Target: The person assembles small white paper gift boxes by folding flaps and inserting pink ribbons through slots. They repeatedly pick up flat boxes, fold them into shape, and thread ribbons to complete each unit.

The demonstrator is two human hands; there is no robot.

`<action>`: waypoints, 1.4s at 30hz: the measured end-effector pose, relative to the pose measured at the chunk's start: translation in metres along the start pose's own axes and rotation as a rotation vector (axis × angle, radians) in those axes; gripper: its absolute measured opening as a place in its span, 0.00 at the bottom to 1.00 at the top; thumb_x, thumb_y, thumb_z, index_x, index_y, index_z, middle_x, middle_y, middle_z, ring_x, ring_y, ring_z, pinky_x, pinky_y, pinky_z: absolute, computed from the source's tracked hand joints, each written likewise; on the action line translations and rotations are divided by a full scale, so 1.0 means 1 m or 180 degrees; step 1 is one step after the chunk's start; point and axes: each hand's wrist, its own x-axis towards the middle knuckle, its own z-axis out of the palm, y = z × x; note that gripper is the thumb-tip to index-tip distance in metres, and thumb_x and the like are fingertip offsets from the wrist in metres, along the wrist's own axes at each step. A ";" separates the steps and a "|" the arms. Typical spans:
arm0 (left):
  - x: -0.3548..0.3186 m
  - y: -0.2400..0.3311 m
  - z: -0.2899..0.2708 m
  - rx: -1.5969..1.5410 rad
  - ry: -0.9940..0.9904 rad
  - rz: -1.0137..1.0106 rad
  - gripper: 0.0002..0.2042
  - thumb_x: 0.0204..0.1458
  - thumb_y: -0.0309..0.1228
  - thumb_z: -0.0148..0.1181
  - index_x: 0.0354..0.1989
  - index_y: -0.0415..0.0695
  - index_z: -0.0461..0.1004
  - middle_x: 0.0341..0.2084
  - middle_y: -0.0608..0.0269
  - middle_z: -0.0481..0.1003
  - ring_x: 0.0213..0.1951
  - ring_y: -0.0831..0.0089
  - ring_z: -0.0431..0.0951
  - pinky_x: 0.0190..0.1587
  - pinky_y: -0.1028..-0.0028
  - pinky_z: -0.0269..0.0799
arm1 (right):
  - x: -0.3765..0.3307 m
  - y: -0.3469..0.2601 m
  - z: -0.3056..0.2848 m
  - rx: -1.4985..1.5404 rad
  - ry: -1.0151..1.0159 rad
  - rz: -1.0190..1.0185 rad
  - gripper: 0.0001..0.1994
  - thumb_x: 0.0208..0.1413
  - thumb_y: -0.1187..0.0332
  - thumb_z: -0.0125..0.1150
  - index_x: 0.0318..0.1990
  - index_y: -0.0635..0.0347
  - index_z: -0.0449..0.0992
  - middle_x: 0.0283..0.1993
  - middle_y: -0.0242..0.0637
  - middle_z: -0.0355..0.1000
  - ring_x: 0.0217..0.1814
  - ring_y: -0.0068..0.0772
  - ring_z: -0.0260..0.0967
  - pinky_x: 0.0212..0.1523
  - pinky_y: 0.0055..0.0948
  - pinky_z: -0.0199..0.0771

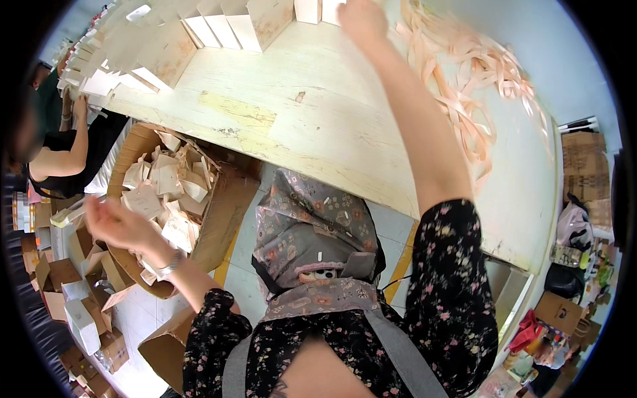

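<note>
At the far edge of the table [318, 119], my right hand [363, 25] is closed, its fingertips against a standing white card piece [330, 11]. The top of the picture cuts off part of this hand, so what it grips is hidden. My left hand [121, 229] is raised off to the left, beside a large carton [229, 212] of crumpled pale paper scraps [166, 179]. Motion blurs its fingers, and I cannot make out anything in them. White card pieces with brownish printed sides [269, 23] stand in rows at the back left. Tangled pale pink ribbons [464, 106] lie right of my right forearm.
A person in dark clothes [79, 152] works at the table's left end. Opened cartons [63, 278] crowd the floor at left. Bags and a cardboard box [559, 312] stand at far right. The table's front edge runs just ahead of my grey patterned apron [312, 232].
</note>
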 end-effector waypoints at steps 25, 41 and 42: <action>-0.105 0.160 0.098 -0.4584 -0.3259 -0.2133 0.18 0.54 0.26 0.60 0.48 0.42 0.59 0.59 0.49 0.63 0.56 0.69 0.65 0.58 0.68 0.62 | -0.195 0.037 -0.141 0.3893 -0.1650 -0.0030 0.19 0.44 0.79 0.70 0.39 0.58 0.64 0.57 0.40 0.65 0.57 0.32 0.64 0.60 0.34 0.63; -0.108 0.195 0.105 -0.4076 -0.2517 -0.2613 0.11 0.54 0.23 0.59 0.45 0.36 0.69 0.33 0.64 0.75 0.31 0.83 0.71 0.35 0.82 0.69 | -0.194 0.008 -0.140 0.3839 -0.1218 0.0814 0.11 0.59 0.79 0.52 0.49 0.64 0.66 0.42 0.33 0.71 0.46 0.19 0.67 0.45 0.22 0.71; -0.106 0.194 0.107 -0.4091 -0.2641 -0.2582 0.11 0.55 0.23 0.59 0.45 0.37 0.69 0.32 0.64 0.74 0.31 0.83 0.71 0.35 0.83 0.69 | -0.195 0.009 -0.137 0.3733 -0.1186 0.0590 0.12 0.60 0.79 0.51 0.51 0.63 0.65 0.42 0.34 0.71 0.45 0.19 0.67 0.44 0.22 0.71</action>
